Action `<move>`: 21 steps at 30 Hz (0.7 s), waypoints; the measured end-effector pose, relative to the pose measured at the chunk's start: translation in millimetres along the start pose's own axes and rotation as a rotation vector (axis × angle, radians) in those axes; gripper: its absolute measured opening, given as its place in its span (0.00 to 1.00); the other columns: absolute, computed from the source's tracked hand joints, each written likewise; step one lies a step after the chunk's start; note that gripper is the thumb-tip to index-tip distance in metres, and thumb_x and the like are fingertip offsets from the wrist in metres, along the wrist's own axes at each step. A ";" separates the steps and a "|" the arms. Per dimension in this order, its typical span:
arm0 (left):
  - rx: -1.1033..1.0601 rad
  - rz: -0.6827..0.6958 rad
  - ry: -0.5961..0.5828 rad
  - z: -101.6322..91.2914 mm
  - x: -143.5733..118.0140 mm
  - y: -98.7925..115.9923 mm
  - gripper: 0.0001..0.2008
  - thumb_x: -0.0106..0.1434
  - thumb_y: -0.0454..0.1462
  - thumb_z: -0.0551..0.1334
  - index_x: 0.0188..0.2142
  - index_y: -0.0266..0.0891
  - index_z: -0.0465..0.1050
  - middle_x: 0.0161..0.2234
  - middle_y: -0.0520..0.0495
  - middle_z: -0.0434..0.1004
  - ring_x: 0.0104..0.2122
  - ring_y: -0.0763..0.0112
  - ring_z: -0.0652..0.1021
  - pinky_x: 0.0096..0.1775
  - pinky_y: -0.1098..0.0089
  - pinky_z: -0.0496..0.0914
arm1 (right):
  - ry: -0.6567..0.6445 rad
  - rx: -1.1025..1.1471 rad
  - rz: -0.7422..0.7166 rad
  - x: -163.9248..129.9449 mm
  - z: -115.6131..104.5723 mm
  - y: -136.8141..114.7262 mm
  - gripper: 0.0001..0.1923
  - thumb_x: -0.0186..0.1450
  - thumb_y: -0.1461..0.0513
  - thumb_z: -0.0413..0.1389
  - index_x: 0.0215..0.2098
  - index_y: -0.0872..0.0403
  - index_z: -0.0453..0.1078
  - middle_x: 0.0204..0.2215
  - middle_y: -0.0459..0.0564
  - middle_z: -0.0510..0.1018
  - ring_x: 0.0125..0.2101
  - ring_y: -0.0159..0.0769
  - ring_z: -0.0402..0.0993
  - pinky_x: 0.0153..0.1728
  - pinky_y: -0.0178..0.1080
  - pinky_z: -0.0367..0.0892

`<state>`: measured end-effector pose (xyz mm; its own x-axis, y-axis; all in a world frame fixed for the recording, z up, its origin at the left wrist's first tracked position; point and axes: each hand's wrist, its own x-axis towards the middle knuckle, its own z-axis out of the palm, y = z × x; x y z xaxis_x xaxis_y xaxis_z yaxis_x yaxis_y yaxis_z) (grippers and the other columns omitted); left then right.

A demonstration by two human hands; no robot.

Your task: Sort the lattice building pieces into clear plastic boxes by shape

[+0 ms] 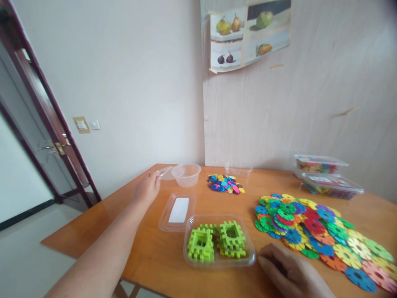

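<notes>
My left hand (147, 187) reaches out to the far left of the table, its fingers closed on the edge of a clear plastic lid (165, 170). Just right of it stands a translucent round tub (186, 175). My right hand (290, 271) rests on the table at the near right with its fingers curled in and nothing visible in them. It lies close to the right corner of a clear plastic box (219, 262). Inside that box are lime-green square blocks with notched edges (232, 236). A flat clear rectangular lid (166, 219) with a white label lies behind the box, to its left.
A large heap of coloured notched discs (313, 227) spreads over the right side. Farther back is a small pile of shiny little discs (223, 183). Behind it sits a clear tray (238, 171). Two filled boxes (331, 185) are stacked at the back right, near the wall.
</notes>
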<state>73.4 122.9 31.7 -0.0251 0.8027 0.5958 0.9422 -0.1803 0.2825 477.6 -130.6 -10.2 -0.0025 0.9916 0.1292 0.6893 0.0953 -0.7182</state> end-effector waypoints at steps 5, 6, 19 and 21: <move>-0.318 -0.012 0.103 -37.1 -35.7 47.4 0.15 0.61 0.50 0.60 0.35 0.42 0.74 0.36 0.47 0.79 0.36 0.63 0.77 0.39 0.68 0.67 | -0.024 -0.062 -0.042 -0.7 1.7 2.9 0.15 0.66 0.50 0.50 0.32 0.48 0.73 0.28 0.47 0.80 0.29 0.39 0.74 0.32 0.36 0.66; -0.421 -0.058 0.125 -43.9 -42.7 57.8 0.14 0.60 0.50 0.61 0.35 0.42 0.74 0.34 0.48 0.79 0.35 0.64 0.77 0.39 0.68 0.67 | -0.027 -0.070 -0.052 -0.9 1.8 3.7 0.14 0.66 0.51 0.49 0.32 0.48 0.73 0.28 0.47 0.80 0.30 0.38 0.74 0.32 0.36 0.65; -1.073 -0.261 -0.132 -95.5 -138.5 146.3 0.12 0.53 0.44 0.66 0.32 0.39 0.73 0.33 0.47 0.77 0.28 0.72 0.71 0.31 0.70 0.66 | 0.119 -0.016 -0.113 3.4 5.3 9.5 0.22 0.66 0.55 0.49 0.56 0.50 0.65 0.34 0.48 0.78 0.33 0.39 0.75 0.33 0.39 0.66; -1.055 -0.244 -0.192 -92.5 -151.1 151.9 0.11 0.54 0.44 0.66 0.33 0.40 0.72 0.30 0.49 0.75 0.26 0.72 0.70 0.31 0.70 0.65 | 0.150 -0.010 -0.152 3.8 7.2 12.3 0.27 0.65 0.57 0.50 0.62 0.49 0.60 0.42 0.51 0.77 0.35 0.39 0.76 0.37 0.41 0.68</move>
<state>189.4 -78.4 54.2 -0.0337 0.9414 0.3356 0.1577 -0.3266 0.9319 480.8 -125.0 -23.4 0.0003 0.9416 0.3368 0.6961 0.2416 -0.6760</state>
